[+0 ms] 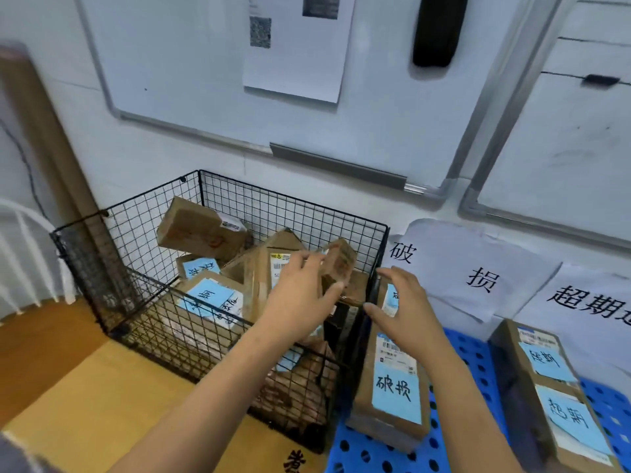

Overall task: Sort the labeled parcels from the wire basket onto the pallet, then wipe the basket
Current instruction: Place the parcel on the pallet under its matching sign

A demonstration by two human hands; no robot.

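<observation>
A black wire basket (136, 240) on the floor holds several brown cardboard parcels with blue handwritten labels (208, 298). My left hand (300, 295) is inside the basket, its thumb and fingers gripping a small brown box (341, 261) held above the other parcels. My right hand (403, 308) hovers with fingers spread just right of the basket's right wall, holding nothing. On the blue perforated pallet (471, 356) to the right lie a long parcel with a blue label (392, 387) and a second labeled parcel (553, 390).
White paper signs with black characters (478, 271) lean on the wall behind the pallet. Two whiteboards (211, 80) hang above. A brown roll (44, 138) leans at the left. Yellow and orange floor (85, 397) lies in front of the basket.
</observation>
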